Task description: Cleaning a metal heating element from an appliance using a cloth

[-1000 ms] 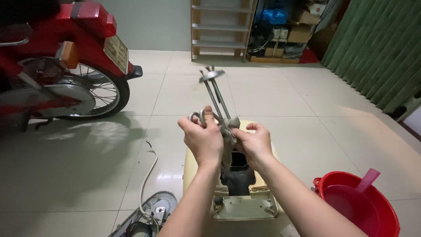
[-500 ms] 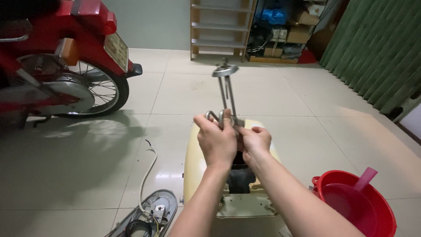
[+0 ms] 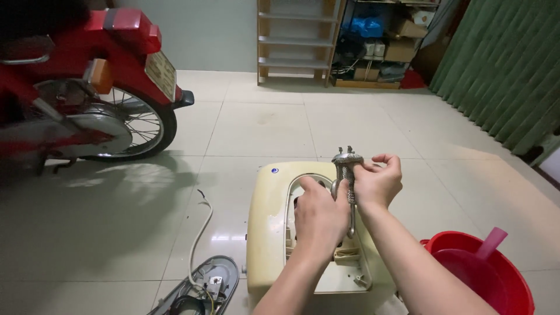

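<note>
Gripping a metal heating element (image 3: 345, 175) from both sides: right hand (image 3: 378, 182) with fingers curled around its upper end just under the round flange, left hand (image 3: 318, 217) wrapped lower down, fingers closed about the looped rods, though the back of that hand hides the exact contact. Held over the oval opening of a cream-coloured water heater tank (image 3: 267, 227) lying on the tiled floor (image 3: 262, 125), apparently to keep the rods lined up with that hole. Long axis near upright, flange and terminals pointing up and away, rod ends pointing down toward the opening. Nearby: red bucket (image 3: 484, 280) at right, grey cover with wiring (image 3: 201, 286) and white cable (image 3: 198, 233) at left, red motorbike (image 3: 87, 99) well apart.
</note>
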